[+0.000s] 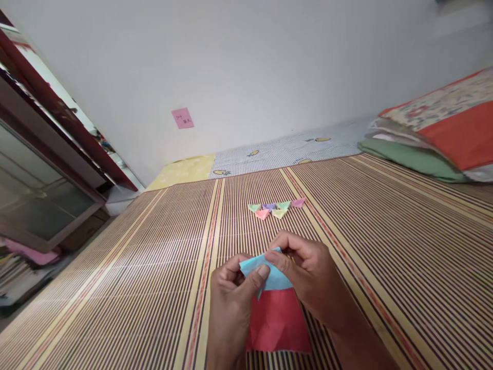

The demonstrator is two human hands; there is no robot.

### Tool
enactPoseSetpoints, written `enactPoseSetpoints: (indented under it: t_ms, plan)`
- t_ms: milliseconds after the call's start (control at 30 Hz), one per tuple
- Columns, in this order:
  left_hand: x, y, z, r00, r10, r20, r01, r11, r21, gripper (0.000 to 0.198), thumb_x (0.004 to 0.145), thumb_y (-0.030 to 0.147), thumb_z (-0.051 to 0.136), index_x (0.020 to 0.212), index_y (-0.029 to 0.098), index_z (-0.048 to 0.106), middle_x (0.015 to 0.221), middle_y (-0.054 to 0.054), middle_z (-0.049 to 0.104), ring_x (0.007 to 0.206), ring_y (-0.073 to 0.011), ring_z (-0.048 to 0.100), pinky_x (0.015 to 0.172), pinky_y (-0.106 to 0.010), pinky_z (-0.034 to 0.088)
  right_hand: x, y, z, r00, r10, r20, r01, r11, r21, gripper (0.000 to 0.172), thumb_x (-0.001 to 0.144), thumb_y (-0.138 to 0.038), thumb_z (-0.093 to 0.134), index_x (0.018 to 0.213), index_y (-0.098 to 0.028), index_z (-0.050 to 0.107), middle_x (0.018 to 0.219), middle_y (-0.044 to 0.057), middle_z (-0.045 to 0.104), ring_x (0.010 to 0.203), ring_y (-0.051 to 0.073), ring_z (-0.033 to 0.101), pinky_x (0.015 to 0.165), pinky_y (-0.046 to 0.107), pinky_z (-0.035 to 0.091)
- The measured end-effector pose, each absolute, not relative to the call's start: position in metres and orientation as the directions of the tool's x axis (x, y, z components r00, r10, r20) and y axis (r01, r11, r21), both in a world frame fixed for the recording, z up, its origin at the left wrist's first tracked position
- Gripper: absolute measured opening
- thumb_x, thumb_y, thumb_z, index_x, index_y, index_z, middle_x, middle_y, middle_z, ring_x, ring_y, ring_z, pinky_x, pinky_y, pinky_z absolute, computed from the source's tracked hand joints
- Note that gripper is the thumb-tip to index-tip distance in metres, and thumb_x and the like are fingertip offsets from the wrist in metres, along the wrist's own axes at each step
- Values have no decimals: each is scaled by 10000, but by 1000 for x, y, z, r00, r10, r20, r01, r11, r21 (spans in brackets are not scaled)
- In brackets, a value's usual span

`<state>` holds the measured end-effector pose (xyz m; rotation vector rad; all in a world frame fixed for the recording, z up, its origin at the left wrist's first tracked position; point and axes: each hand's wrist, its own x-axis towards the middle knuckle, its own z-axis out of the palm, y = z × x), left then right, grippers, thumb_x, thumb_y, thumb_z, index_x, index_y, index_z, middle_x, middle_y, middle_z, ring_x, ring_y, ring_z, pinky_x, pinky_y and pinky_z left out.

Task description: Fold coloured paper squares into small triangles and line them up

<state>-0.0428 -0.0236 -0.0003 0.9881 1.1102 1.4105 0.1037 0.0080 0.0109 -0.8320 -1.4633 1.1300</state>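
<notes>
Between both hands is a light blue sheet of paper [276, 279], with a fold along its top edge. My left hand [236, 288] pinches its left side, thumb lying over the front. At the upper right corner, my right hand [304, 267] grips the paper between thumb and fingers. Below it a red sheet of paper [280, 321] lies on the striped mat, its left part hidden by my left hand. Farther off sit several small folded paper triangles in two rows, among them a pink triangle [298, 203], an orange triangle [262, 214] and a yellow triangle [279, 213].
The striped mat [154, 277] spreads under everything, reaching a patterned cloth [265, 154] by the wall. Folded bedding [435, 133] is stacked at the right. A pink note [182, 118] is stuck on the wall. At the left stands a glass-panelled cabinet [38, 190].
</notes>
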Motion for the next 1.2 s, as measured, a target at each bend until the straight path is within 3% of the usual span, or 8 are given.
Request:
enactPoseSetpoints:
  t_ms: [233,433,667,767,900,1033,1200]
  plan:
    - [-41,-26,8,-57,996,66,-217,-77,973,223,846,374,759,760,169,777,658,-17,651,640,-141,562,636,-257,478,111,12,8,-193,911,364,-50,361,-931,221,917,-320,675,738,-196,636,650,-30,545,587,123,482,520,244,378]
    - [-43,-23,3,-149,989,10,-296,-54,954,174,760,335,847,742,179,773,666,-24,698,635,-154,617,628,-261,502,112,14,9,-166,897,409,-10,413,-911,218,925,-275,663,726,-197,622,666,-32,544,614,123,491,550,251,382]
    - [-51,-25,0,-56,998,-10,-328,-9,945,168,844,336,779,868,171,792,757,-46,716,721,-149,623,728,-265,495,114,15,5,-177,910,374,-25,376,-926,194,920,-271,679,746,-196,637,661,-44,538,599,110,475,549,245,378]
    - [-50,-23,-1,-2,999,-36,-283,33,959,222,794,370,821,828,154,783,709,-32,675,668,-131,574,651,-241,469,113,13,8,-211,902,377,-43,377,-925,193,911,-265,681,738,-192,639,663,-41,548,610,114,485,549,244,384]
    - [-44,-22,-3,22,997,-77,-286,80,955,211,691,272,889,693,136,728,614,15,579,581,-96,479,568,-215,409,108,11,12,-211,895,394,-28,398,-917,194,888,-234,679,705,-186,634,658,-39,546,613,113,486,555,245,380]
    - [-41,-21,-6,5,998,-66,-300,65,952,171,713,230,858,688,140,715,619,17,580,585,-99,487,585,-224,425,106,12,11,-216,907,363,-20,367,-930,191,887,-250,664,710,-183,637,642,-38,545,598,116,483,535,246,372]
    - [-41,-21,-5,-11,998,-60,-310,54,949,125,693,196,864,730,151,754,646,-1,651,629,-127,583,644,-245,493,108,16,11,-231,903,361,49,381,-923,311,924,-305,629,643,-189,565,592,-50,466,554,112,429,509,255,336]
